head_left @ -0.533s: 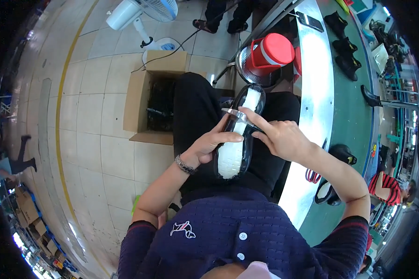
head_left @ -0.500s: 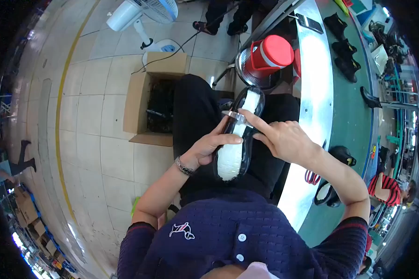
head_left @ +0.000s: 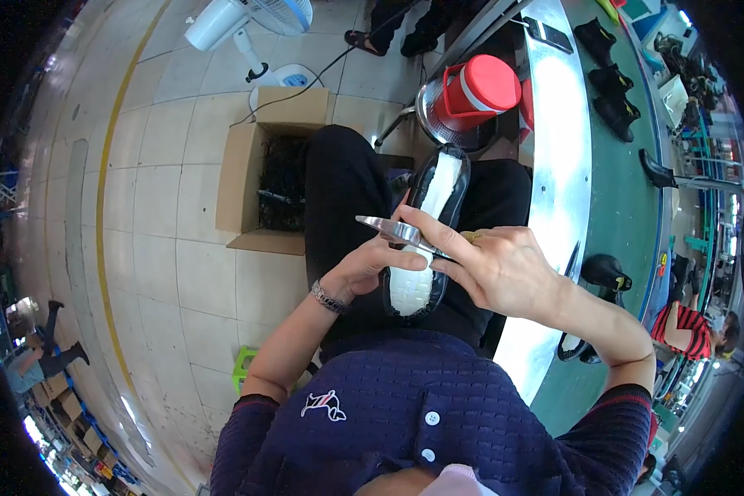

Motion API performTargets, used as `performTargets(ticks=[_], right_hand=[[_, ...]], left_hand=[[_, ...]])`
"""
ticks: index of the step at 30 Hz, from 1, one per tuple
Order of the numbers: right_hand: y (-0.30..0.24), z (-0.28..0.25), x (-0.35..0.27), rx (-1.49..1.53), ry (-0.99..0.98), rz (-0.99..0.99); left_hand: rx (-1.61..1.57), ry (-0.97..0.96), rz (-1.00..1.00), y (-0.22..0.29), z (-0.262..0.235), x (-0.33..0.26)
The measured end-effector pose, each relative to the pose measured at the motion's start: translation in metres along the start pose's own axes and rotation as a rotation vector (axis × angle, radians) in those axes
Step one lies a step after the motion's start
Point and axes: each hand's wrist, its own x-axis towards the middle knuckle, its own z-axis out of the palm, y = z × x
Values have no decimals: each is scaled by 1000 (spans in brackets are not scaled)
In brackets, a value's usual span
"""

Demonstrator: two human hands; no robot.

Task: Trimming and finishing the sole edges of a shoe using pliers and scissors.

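Observation:
A black shoe upper point(head_left: 411, 293) with a white bottom lies bottom up over my lap, its long axis pointing away from me. My left hand point(head_left: 364, 269) grips its left side, thumb laid across the white part. My right hand point(head_left: 504, 264) holds a shiny flat metal blade point(head_left: 382, 226) across the middle of the shoe upper, index finger stretched along it. The blade's rounded tip sticks out past the left edge. Its handle is hidden in my right hand, so I cannot tell whether it is a knife or scissors.
An open cardboard box point(head_left: 238, 186) with black material stands left of my knees. Ahead, a red jug point(head_left: 479, 87) sits on a round metal stool. Along my right run a metal ledge point(head_left: 560, 149) and a green belt point(head_left: 616, 174) bearing black shoes. A fan point(head_left: 248, 25) stands beyond the box.
My right hand and the blade have moved nearer to me along the shoe upper, and the blade reaches farther left. My left hand keeps its grip.

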Motion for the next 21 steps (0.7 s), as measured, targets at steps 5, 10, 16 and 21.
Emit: performTargets(ticks=[5, 10, 16, 21], right_hand=[[1, -3, -3, -105, -297, 210], [-8, -16, -26, -203, -355, 58], [-28, 2, -25, -593, -236, -108], [-13, -9, -21, -442, -218, -116]], left_hand=[[-106, -44, 274, -23, 8, -9], [-437, -171, 226, -47, -2, -7], [-422, -126, 214, -53, 8, -9], [-186, 39, 327, -39, 33, -13]])
